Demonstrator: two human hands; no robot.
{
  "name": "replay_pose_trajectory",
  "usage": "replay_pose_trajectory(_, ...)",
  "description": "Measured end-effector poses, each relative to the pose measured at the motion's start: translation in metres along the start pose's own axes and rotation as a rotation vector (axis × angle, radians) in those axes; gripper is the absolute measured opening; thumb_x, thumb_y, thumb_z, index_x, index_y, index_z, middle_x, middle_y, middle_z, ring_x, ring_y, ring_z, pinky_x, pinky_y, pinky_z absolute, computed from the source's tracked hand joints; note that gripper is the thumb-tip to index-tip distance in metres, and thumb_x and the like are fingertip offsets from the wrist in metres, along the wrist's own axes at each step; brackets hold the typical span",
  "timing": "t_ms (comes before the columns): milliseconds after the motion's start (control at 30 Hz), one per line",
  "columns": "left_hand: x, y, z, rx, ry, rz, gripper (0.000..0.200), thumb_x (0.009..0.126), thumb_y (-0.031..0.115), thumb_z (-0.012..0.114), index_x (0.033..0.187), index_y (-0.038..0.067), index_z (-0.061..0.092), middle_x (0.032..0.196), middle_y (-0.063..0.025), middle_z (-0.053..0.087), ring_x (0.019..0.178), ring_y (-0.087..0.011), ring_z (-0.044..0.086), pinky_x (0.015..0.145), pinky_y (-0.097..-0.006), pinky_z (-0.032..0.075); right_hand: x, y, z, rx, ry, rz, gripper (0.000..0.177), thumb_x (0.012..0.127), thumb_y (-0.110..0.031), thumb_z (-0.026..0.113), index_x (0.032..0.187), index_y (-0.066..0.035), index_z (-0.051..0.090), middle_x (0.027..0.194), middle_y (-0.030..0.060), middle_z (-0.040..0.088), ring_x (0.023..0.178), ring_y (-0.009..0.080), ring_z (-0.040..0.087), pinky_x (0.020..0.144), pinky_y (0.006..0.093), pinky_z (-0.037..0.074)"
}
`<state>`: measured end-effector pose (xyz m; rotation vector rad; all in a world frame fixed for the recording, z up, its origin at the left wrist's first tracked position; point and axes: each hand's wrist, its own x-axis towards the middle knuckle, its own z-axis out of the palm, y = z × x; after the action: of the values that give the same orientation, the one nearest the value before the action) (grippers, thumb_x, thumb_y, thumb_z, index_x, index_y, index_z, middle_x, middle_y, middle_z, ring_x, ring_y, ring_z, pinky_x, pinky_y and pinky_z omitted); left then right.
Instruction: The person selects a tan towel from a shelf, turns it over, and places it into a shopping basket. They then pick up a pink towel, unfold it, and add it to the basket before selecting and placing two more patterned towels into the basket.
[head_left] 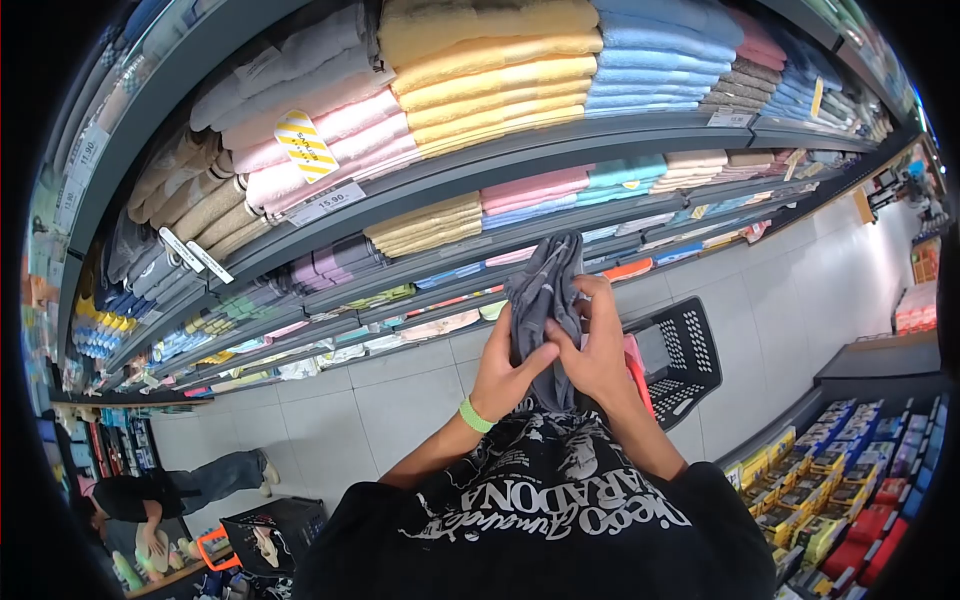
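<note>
Grey cloth [545, 300]: far side hidden, and most fingertips are lost behind it or in its folds. Its lower end overlaps the black shirt [540, 530] in view; can't tell if they touch. Black perforated basket [700, 345] is partly covered by the right hand and forearm; a grey item [654, 350] and a red-pink item [636, 375] show at its near side, neither readable as to what it is. Round lens border cuts the shelf ends and the other person [180, 490] at lower left. Small print on the shelf tags is too fine; 15.90 reads on one price label [326, 203].

Edges/room: cloth is held up in the air over the aisle, its top overlapping the lower tiers of the shelf [440, 160] in view. Actual gap to the shelf's front edge: can't tell. Floor [330, 425] is open left of the left forearm and right of the basket. Basket sits just beyond the right forearm in view.

Cloth look: dark grey, soft, bunched in lengthwise folds, paler streaks near the top, roughly upright.

Hands: left hand [508, 368] grips the cloth's left side, thumb across the front, green band [475, 415] on the wrist. Right hand [592, 350] grips the right side, thumb on the front, fingers curled along the edge.
</note>
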<state>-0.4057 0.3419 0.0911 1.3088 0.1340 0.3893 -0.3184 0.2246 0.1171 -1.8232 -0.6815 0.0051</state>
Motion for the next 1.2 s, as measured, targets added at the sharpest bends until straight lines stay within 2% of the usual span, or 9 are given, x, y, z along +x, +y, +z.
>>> replay_pose_trajectory(267, 0.006, -0.003, 0.0, -0.042, 0.095, -0.094, 0.037, 0.1, 0.014, 0.046, 0.132, -0.005, 0.046, 0.123, -0.0095, 0.057, 0.112, -0.0138, 0.051, 0.098, -0.0276, 0.039, -0.002, 0.006, -0.012, 0.164, -0.195, 0.11, 0.047, 0.08, -0.018, 0.073, 0.115, 0.0, 0.047, 0.108, 0.0149, 0.05, 0.074, 0.0223, 0.058, 0.066, 0.0319, 0.048)
replay_pose_trajectory(467, 0.004, -0.006, 0.0, 0.175, 0.121, -0.087, 0.033, 0.1, 0.013, 0.044, 0.126, -0.006, 0.051, 0.121, -0.0107, 0.059, 0.11, -0.0145, 0.052, 0.097, -0.029, 0.04, 0.0, -0.004, -0.007, -0.033, -0.178, 0.051, 0.043, 0.083, -0.019, 0.071, 0.112, 0.0, 0.046, 0.103, 0.0139, 0.052, 0.072, 0.0245, 0.06, 0.064, 0.035, 0.049)
replay_pose_trajectory(533, 0.005, -0.006, 0.0, 0.25, 0.131, -0.054, 0.033, 0.097, 0.015, 0.051, 0.12, -0.008, 0.053, 0.097, -0.0152, 0.068, 0.088, -0.0136, 0.061, 0.078, -0.028, 0.049, -0.003, 0.0, -0.006, -0.041, -0.142, 0.091, 0.042, 0.083, -0.019, 0.07, 0.112, 0.0, 0.046, 0.102, 0.0146, 0.051, 0.071, 0.026, 0.06, 0.063, 0.0359, 0.049)
replay_pose_trajectory(633, 0.003, -0.007, 0.0, 0.275, 0.146, -0.068, 0.031, 0.094, 0.012, 0.055, 0.117, -0.007, 0.055, 0.094, -0.0152, 0.069, 0.084, -0.0157, 0.065, 0.073, -0.0273, 0.049, -0.002, -0.004, -0.007, -0.072, -0.129, 0.054, 0.039, 0.084, -0.018, 0.068, 0.11, 0.0, 0.046, 0.102, 0.0151, 0.051, 0.07, 0.0269, 0.06, 0.063, 0.0365, 0.049)
replay_pose_trajectory(867, 0.001, -0.004, -0.006, 0.52, 0.113, 0.005, 0.035, 0.09, 0.004, 0.056, 0.123, -0.004, 0.054, 0.105, -0.0198, 0.067, 0.097, -0.0207, 0.066, 0.079, -0.0294, 0.049, -0.005, -0.004, -0.004, -0.145, -0.143, 0.187, 0.035, 0.083, -0.014, 0.066, 0.109, 0.0, 0.047, 0.091, 0.0157, 0.056, 0.073, 0.0294, 0.062, 0.064, 0.0399, 0.049)
replay_pose_trajectory(967, 0.007, 0.011, 0.007, 0.467, 0.216, 0.14, 0.045, 0.089, -0.006, 0.05, 0.134, -0.003, 0.043, 0.123, -0.0173, 0.056, 0.108, -0.017, 0.057, 0.09, -0.0278, 0.045, -0.007, 0.005, -0.001, -0.116, -0.128, 0.259, 0.036, 0.082, -0.012, 0.066, 0.11, -0.001, 0.047, 0.091, 0.0165, 0.059, 0.072, 0.0307, 0.063, 0.065, 0.0403, 0.049)
replay_pose_trajectory(1033, 0.006, 0.004, 0.006, 0.146, 0.327, 0.13, 0.051, 0.09, -0.01, 0.048, 0.138, 0.001, 0.034, 0.132, -0.017, 0.045, 0.112, -0.019, 0.054, 0.093, -0.0286, 0.044, -0.008, 0.005, 0.002, -0.125, -0.061, 0.141, 0.04, 0.081, -0.009, 0.064, 0.116, -0.001, 0.046, 0.097, 0.0175, 0.061, 0.072, 0.0313, 0.063, 0.065, 0.0398, 0.05)
replay_pose_trajectory(1133, 0.001, -0.026, -0.013, 0.391, 0.291, 0.261, 0.05, 0.091, -0.011, 0.047, 0.135, 0.005, 0.03, 0.13, -0.0149, 0.043, 0.11, -0.0189, 0.054, 0.093, -0.0283, 0.044, -0.001, -0.018, 0.001, -0.056, -0.113, 0.142, 0.044, 0.081, -0.007, 0.062, 0.122, -0.002, 0.045, 0.099, 0.018, 0.062, 0.074, 0.0317, 0.064, 0.065, 0.0397, 0.051)
replay_pose_trajectory(1200, -0.003, -0.028, -0.011, 0.303, 0.307, 0.239, 0.045, 0.09, -0.012, 0.048, 0.131, 0.003, 0.035, 0.127, -0.0141, 0.045, 0.109, -0.0184, 0.054, 0.093, -0.0279, 0.043, -0.003, -0.015, 0.001, -0.063, -0.105, 0.136, 0.047, 0.081, -0.007, 0.062, 0.123, -0.002, 0.043, 0.099, 0.0179, 0.063, 0.075, 0.0316, 0.064, 0.064, 0.0396, 0.051)
